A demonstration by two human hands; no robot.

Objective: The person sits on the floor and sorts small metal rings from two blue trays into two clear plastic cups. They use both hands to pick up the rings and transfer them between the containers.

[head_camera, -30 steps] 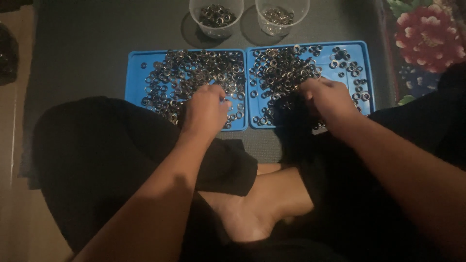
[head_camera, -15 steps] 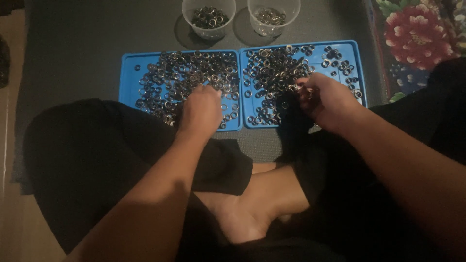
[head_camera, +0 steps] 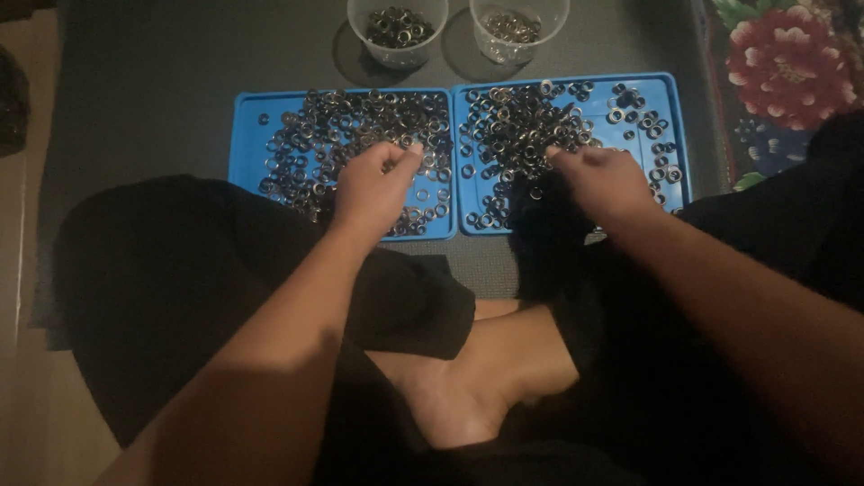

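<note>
The left hand point(head_camera: 373, 184) rests over the near right part of the left blue tray point(head_camera: 247, 135), fingers curled inward with thumb and forefinger pinched together above the small metal rings point(head_camera: 360, 126) heaped in that tray. Whether a ring sits between the fingertips cannot be told. The right hand point(head_camera: 603, 180) lies over the near middle of the right blue tray point(head_camera: 675, 117), knuckles up and fingers bent down into a second heap of rings point(head_camera: 526, 121); its grip is loosely clenched, and any ring held is hidden beneath the hand.

The two trays sit side by side, edges touching, on a dark mat point(head_camera: 144, 90). Beyond them stand two clear plastic cups, the left cup point(head_camera: 396, 31) behind the left tray and the right cup point(head_camera: 515, 27) behind the right tray, each holding some rings. A floral cloth point(head_camera: 783, 63) lies to the right of the mat. The person sits cross-legged in dark clothing, a bare foot point(head_camera: 468, 387) showing near the bottom
</note>
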